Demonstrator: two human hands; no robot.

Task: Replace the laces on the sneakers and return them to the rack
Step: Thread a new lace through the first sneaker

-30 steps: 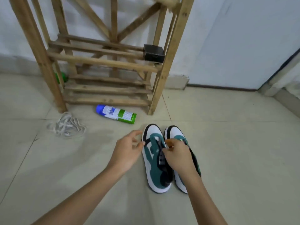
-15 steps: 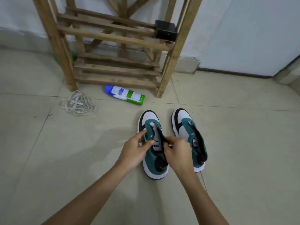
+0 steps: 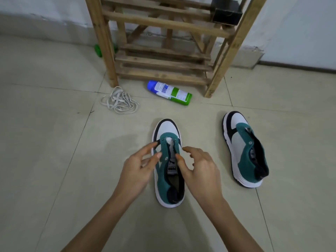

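1. Both forearms are extended from the bottom edge over the tiled floor (image 3: 54, 142), and the near sneaker (image 3: 167, 130) is flanked by the two hands.
2. The left hand (image 3: 138, 168) is set against the shoe's left side, with the thumb laid on the teal upper and the forefinger stretched along the outer edge. Whether the flap is pinched or only touched cannot be told.
3. The right hand (image 3: 200, 166) is held with its fingers (image 3: 192, 149) spread and loosely bent, and nothing is gripped. Only the thumb tip is rested at the tongue's edge.
4. The near sneaker is stood on the floor, toe towards the rack (image 3: 163, 73). The second sneaker (image 3: 241, 151) is seen well apart to the right. Loose laces (image 3: 119, 102) are heaped near the rack's left leg, with a spray can (image 3: 170, 92) lying near them.
5. The rack's top is cut off by the frame, a black box (image 3: 227, 10) on it is partly cropped, and a green object (image 3: 98, 50) behind the leg is mostly hidden.
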